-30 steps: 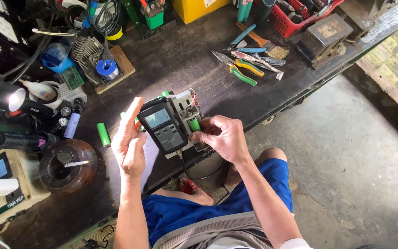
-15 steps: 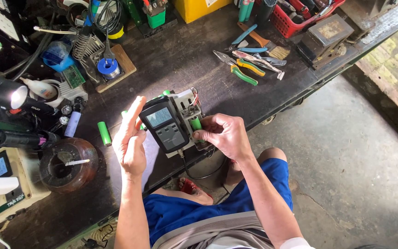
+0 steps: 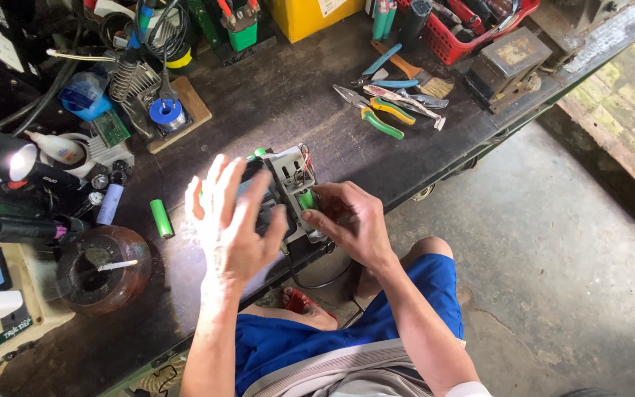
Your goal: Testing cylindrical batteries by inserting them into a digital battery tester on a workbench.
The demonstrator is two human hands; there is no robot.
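Now, both hands on the grey handheld meter (image 3: 288, 192) at the dark worktop's (image 3: 281, 103) front edge.
Keep your left hand (image 3: 233, 224) spread flat over it, gripping nothing, while your right hand (image 3: 350, 220) pinches the green cylindrical cell (image 3: 307, 199) squarely.

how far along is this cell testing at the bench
Done: nothing the picture can confirm. One green cell lies loose on the bench, a blue cell beside it.
In hand: the right hand pinches a green cell in the holder; the left hand covers the tester.
Left: its screen is hidden, so no reading shows.
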